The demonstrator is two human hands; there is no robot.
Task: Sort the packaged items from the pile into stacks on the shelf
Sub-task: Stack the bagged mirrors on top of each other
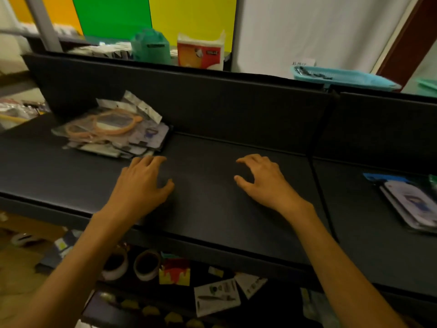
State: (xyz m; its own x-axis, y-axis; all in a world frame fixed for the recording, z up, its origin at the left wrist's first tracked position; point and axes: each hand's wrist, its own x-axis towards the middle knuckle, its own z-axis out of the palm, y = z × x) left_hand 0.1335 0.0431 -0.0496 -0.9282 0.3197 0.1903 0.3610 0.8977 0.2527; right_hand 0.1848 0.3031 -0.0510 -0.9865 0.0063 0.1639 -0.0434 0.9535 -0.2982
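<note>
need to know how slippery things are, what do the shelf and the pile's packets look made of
Shelf: matte black board, maybe laminate or coated metal; its flat, dull surface barely reflects. Pile: glossy clear plastic sleeves and silvery foil packets, judging by glare and crinkled edges, with printed card backings, though motion blur leaves this uncertain.

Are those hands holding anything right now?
No. The left hand and right hand hover empty over the black shelf, fingers loosely spread. The left fingertips are near the pile of packaged items, not gripping it.

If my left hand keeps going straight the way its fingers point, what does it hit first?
Most likely the pile of packaged items: the left hand points up and slightly right, its fingertips already near the pile's front edge. Depth is unclear, so it may slide just past, toward the shelf's back wall.
</note>
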